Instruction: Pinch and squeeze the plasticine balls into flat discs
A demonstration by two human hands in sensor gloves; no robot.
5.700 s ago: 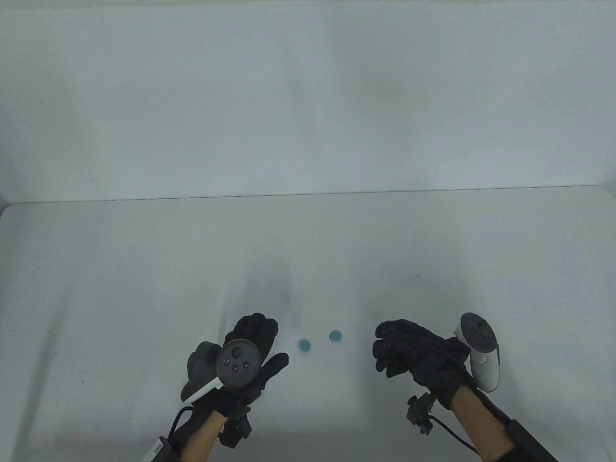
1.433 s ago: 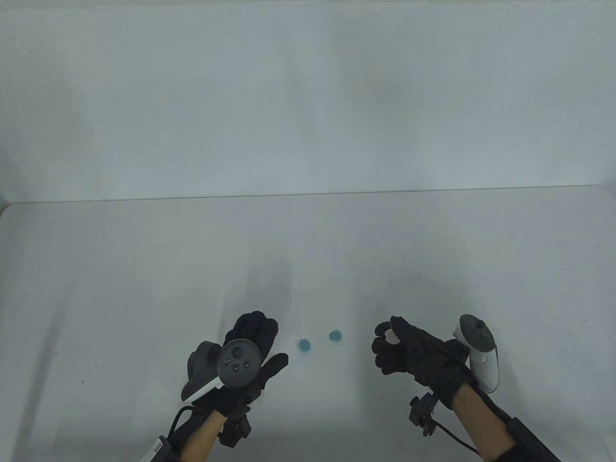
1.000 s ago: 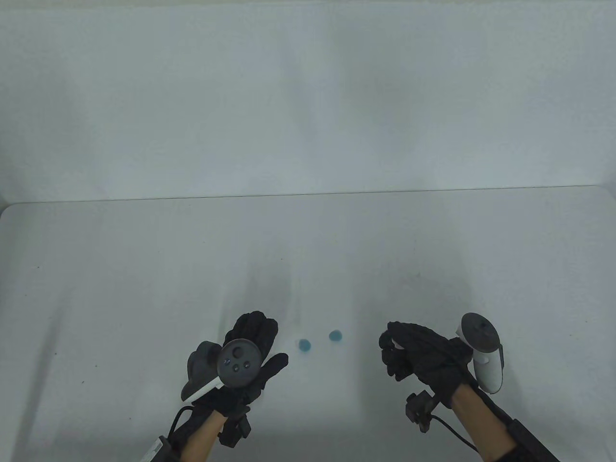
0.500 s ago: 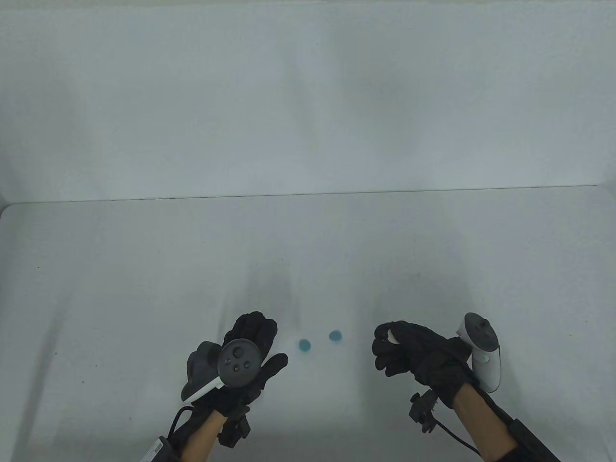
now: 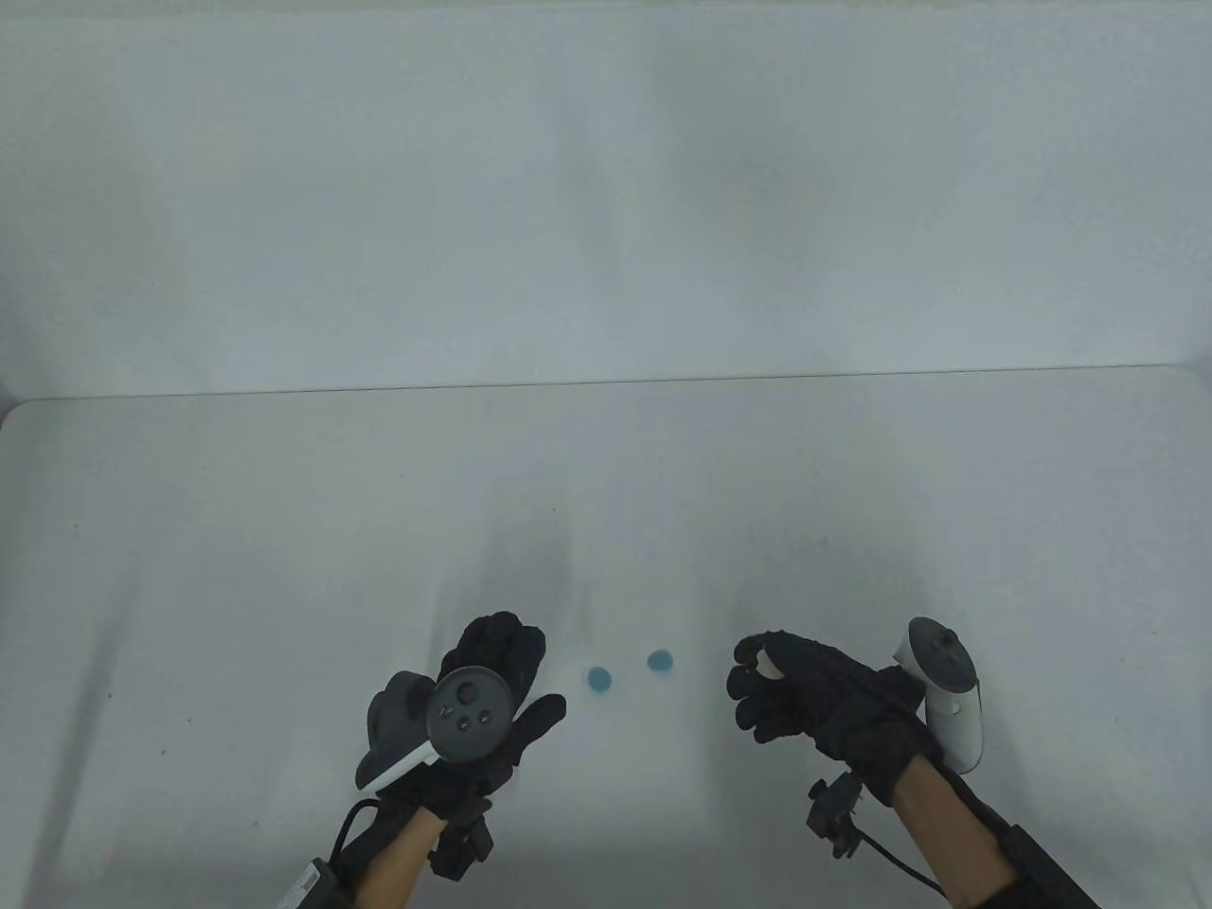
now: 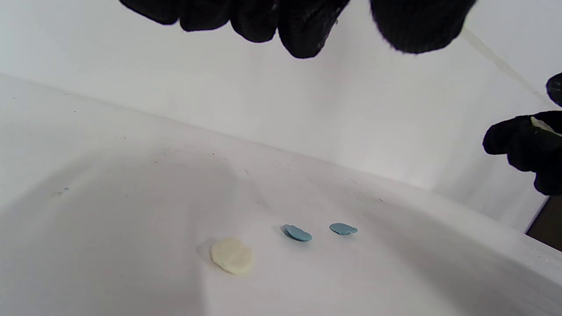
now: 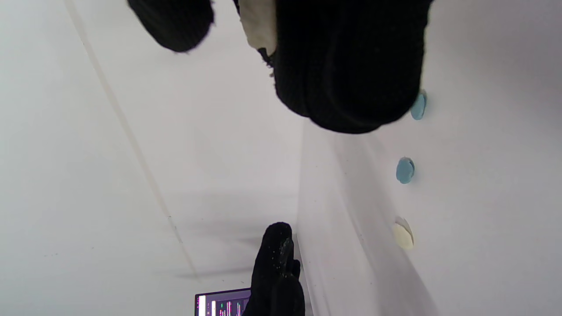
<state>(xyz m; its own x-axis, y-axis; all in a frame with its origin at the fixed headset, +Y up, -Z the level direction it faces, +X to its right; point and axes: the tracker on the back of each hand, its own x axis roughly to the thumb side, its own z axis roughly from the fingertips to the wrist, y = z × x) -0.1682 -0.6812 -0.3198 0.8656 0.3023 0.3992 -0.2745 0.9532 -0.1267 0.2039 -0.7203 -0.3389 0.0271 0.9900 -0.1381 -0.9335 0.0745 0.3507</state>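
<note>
My right hand [image 5: 757,665] pinches a cream plasticine piece [image 5: 770,664] between thumb and fingers, above the table right of the discs. The piece also shows in the right wrist view [image 7: 259,24] and at the edge of the left wrist view [image 6: 542,125]. Two flat blue discs [image 5: 598,678] [image 5: 660,660] lie on the table between my hands. A flattened cream disc [image 6: 232,256] lies near them below my left hand; it is hidden in the table view. My left hand [image 5: 530,674] is open and holds nothing, its fingers [image 6: 303,35] above the table.
The white table [image 5: 284,568] meets a white back wall along its far edge [image 5: 606,382]. A laptop screen corner [image 7: 221,303] shows at the bottom of the right wrist view. Nothing else lies on the table.
My right hand shifted right a second ago, then came back left, reworking its pinch on the cream piece. My left hand and the discs have not moved.
</note>
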